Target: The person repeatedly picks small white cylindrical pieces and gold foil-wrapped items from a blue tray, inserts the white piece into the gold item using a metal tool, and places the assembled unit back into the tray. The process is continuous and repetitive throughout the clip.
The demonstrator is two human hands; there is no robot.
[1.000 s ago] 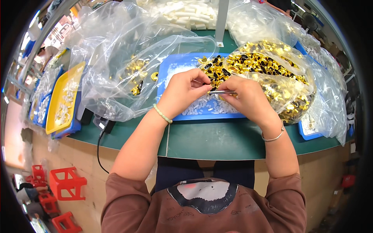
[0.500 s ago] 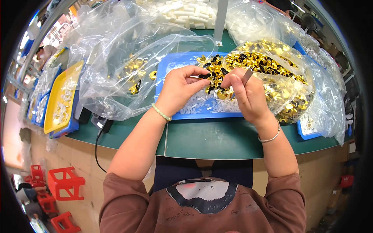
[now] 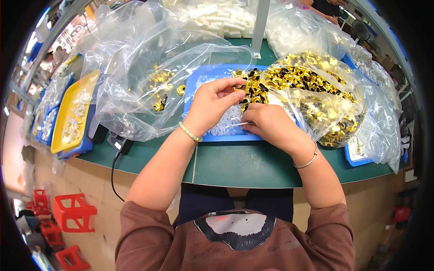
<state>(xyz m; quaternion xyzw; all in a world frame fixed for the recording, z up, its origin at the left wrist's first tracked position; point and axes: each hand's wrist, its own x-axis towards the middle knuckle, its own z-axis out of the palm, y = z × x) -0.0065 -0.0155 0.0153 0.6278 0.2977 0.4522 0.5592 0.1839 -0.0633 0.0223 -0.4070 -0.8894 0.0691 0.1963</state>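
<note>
Over the blue tray (image 3: 192,86), my left hand (image 3: 211,101) pinches a small gold piece (image 3: 239,88) between thumb and fingertips. My right hand (image 3: 272,125) is closed around metal tweezers (image 3: 245,123), whose thin tips point left, just above the small white plastic pieces (image 3: 220,128) at the tray's near side. Whether the tips grip one of them is too small to tell. Gold and black pieces (image 3: 257,90) lie heaped in the tray beyond both hands. They spill from a clear bag (image 3: 325,99) full of more of the same at the right.
Another clear bag (image 3: 131,104) with some gold pieces lies left of the tray. Farther left is a yellow tray (image 3: 86,97) of white parts, near a black cable (image 3: 113,169). A grey post (image 3: 261,27) rises behind, beside a pile of white tubes (image 3: 217,18). Red stools (image 3: 74,212) stand on the floor.
My right hand has turned and come down toward me, bringing the tweezer tips from near the left fingers to over the white pieces. My left hand stays about in place.
</note>
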